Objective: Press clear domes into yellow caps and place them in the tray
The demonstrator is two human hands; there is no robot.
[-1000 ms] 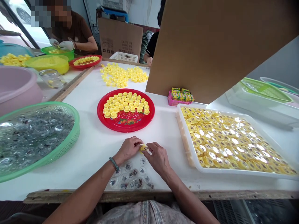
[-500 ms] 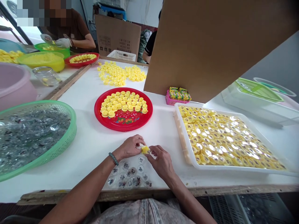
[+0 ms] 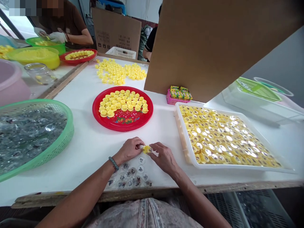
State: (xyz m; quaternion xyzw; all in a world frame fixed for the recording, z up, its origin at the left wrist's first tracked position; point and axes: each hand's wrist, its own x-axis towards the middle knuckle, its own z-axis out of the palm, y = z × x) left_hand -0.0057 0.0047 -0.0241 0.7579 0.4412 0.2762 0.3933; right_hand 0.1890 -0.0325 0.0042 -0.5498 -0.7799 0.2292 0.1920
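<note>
— While both hands pinch that yellow cap (image 3: 147, 148), what do you see as the weak spot?

— The grip itself. The left hand (image 3: 129, 149) and the right hand (image 3: 163, 157) meet over the table (image 3: 90, 145), fingertips closed on the one cap from either side, just above the clear discs (image 3: 129, 177) lying near the edge. It's a small piece held only at its rim, so I'd judge a slip likely if either side presses unevenly.

— And where would it go?

— Probably down among those discs, knocking some out of place, or off the front edge, which is close.

— Anything near enough to get bumped?

— The white tray (image 3: 187, 152) of finished pieces sits just right of the right hand; a wide elbow swing could jostle it. The red plate (image 3: 123, 122) of caps lies beyond the hands, farther off. The green basket (image 3: 54, 148) is well to the left.

— Can you tell whether a disc is already in the cap?

— No, it's too small to say. If one is seated crooked, pressing might pop it out.
</note>
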